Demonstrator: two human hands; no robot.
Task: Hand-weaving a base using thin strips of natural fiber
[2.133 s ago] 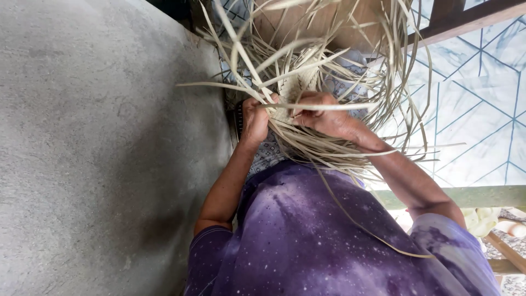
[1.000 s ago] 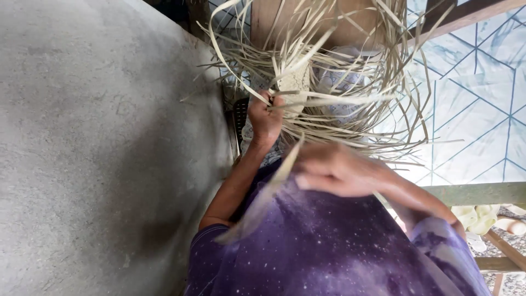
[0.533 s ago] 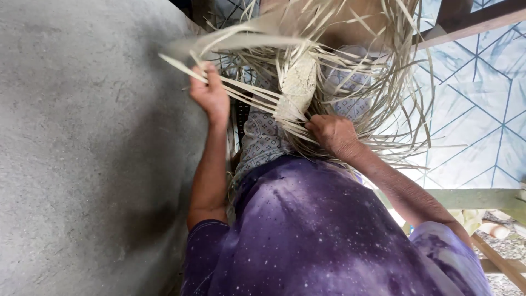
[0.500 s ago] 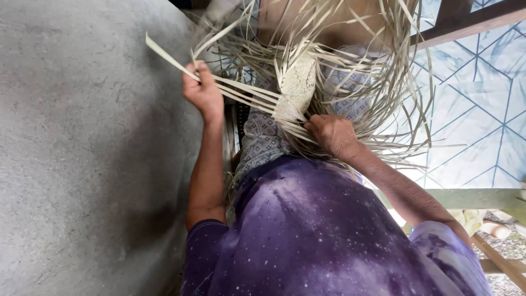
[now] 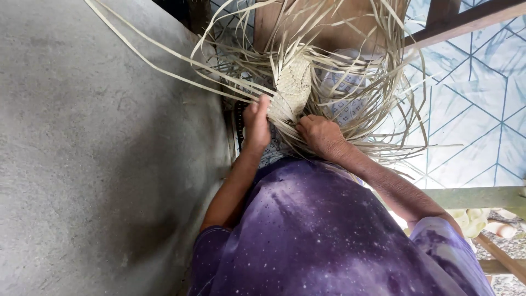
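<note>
Your left hand (image 5: pixel 256 125) pinches pale strips (image 5: pixel 164 60) at the weave's (image 5: pixel 292 87) left edge, fingers together on them; your right hand (image 5: pixel 323 134) presses just below the weave, fingers curled shut on loose strands; grey wall (image 5: pixel 98 164) lies left of it.

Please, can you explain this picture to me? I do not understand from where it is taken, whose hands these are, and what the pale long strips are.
The picture comes from one camera worn on a person's head, looking down, so you see that person's own purple shirt and both arms. There is no machine, only two bare hands. The left hand and the right hand both grip the lower edge of a small woven patch, made of flat pale strips. Many loose strips fan out from the patch in all directions; a few long ones stretch over the grey concrete surface on the left. On the right is a pale blue patterned floor.
</note>
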